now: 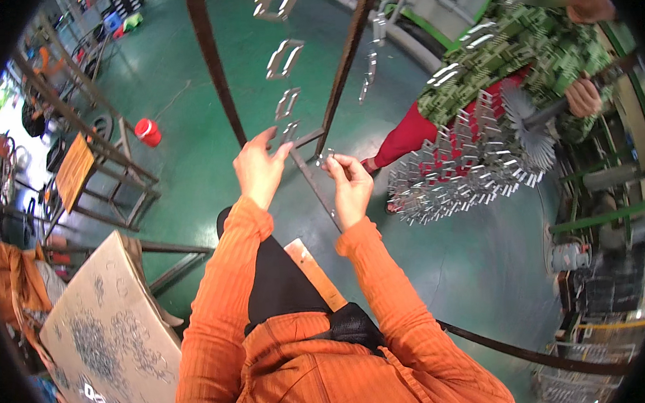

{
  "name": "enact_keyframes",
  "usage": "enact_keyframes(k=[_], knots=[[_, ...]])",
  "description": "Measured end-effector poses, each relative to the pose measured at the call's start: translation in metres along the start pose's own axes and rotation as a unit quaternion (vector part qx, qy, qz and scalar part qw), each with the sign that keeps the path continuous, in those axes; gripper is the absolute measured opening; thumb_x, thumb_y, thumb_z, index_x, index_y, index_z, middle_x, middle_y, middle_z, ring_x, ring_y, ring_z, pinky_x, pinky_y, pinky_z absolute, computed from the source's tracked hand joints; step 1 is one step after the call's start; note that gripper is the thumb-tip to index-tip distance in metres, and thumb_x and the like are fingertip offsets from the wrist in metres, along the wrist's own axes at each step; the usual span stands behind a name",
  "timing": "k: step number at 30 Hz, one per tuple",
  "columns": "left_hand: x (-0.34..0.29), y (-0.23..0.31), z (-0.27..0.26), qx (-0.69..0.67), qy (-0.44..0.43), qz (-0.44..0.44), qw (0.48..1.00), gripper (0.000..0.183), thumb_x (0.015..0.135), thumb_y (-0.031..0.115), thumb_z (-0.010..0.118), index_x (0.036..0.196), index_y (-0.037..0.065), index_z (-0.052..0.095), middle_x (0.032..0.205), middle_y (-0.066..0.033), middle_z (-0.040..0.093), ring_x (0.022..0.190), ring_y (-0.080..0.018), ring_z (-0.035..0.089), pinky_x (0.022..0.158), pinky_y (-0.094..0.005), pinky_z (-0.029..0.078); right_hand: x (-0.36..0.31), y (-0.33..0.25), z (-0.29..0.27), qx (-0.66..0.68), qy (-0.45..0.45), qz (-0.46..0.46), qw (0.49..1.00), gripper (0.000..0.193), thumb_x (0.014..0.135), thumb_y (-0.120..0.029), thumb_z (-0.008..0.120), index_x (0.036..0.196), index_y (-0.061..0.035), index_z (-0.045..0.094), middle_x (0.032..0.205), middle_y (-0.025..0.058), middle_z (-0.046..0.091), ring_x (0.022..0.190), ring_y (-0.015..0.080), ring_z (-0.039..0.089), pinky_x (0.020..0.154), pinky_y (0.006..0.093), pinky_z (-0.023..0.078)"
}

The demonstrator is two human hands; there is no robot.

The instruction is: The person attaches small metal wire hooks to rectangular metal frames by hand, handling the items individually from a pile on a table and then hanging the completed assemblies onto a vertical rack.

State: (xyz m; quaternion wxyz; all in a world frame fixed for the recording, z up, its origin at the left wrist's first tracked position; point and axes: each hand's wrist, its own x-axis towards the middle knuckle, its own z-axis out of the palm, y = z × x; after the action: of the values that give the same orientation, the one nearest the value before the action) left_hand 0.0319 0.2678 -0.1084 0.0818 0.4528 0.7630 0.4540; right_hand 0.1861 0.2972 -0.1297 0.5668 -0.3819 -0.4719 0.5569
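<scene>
In front of me hangs a column of shiny bent metal pieces (285,59), one below another. My left hand (258,170) is at the bottom of it, thumb and fingertips closed about the lowest metal piece (289,132). Just to the right, my right hand (351,189) pinches a small shiny metal hook (323,158) between thumb and fingers. The hook is apart from the column; its exact shape is hard to make out. A second hanging row of metal pieces (371,62) is farther off to the right.
Dark frame posts (214,64) flank the column. At right, a person in patterned green top and red trousers (407,133) holds a rod with many metal pieces (468,167). A cardboard-topped table (71,324) with scattered metal parts is at lower left; a wooden stool (75,172) and red bucket (148,132) stand beyond.
</scene>
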Motion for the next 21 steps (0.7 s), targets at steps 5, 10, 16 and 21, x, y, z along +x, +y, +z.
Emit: enact_keyframes(k=[5,10,16,21], knots=[[-0.029,0.057,-0.028,0.028,0.188,0.160,0.969,0.047,0.073,0.013,0.074,0.115,0.005,0.056,0.108,-0.0124,0.059,0.101,-0.0287,0.054,0.087,-0.0392,0.042,0.012,-0.040,-0.059,-0.078,0.021,-0.108,0.991,0.007,0.084,-0.005,0.066,0.089,0.0010,0.066,0.075,0.0000,0.062,0.070,0.0059,0.057,0.067,0.0205,0.047],[-0.028,0.146,-0.007,-0.104,0.097,0.357,0.923,0.027,0.073,0.008,0.072,0.100,0.008,0.065,0.099,-0.0091,0.063,0.093,-0.0263,0.058,0.084,-0.0358,0.042,0.029,-0.108,-0.091,-0.193,0.086,-0.211,0.954,0.009,0.083,-0.007,0.067,0.083,0.0011,0.065,0.073,-0.0002,0.060,0.063,0.0051,0.053,0.055,0.0215,0.043],[0.024,0.188,0.045,-0.164,0.027,0.230,0.959,0.041,0.079,0.019,0.071,0.113,0.000,0.061,0.102,-0.0150,0.067,0.088,-0.0261,0.064,0.076,-0.0358,0.050,0.049,-0.140,-0.085,-0.229,0.101,-0.230,0.941,0.011,0.082,-0.010,0.068,0.082,0.0012,0.067,0.073,0.0037,0.064,0.063,0.0080,0.057,0.058,0.0246,0.046],[0.029,0.204,0.037,-0.270,-0.089,0.104,0.953,0.024,0.081,0.019,0.069,0.092,-0.002,0.069,0.072,-0.0055,0.069,0.066,-0.0057,0.061,0.061,-0.0211,0.047,0.062,-0.142,-0.079,-0.253,0.103,-0.258,0.927,0.012,0.079,-0.010,0.069,0.081,0.0012,0.066,0.075,0.0090,0.065,0.067,0.0169,0.062,0.064,0.0288,0.047]])
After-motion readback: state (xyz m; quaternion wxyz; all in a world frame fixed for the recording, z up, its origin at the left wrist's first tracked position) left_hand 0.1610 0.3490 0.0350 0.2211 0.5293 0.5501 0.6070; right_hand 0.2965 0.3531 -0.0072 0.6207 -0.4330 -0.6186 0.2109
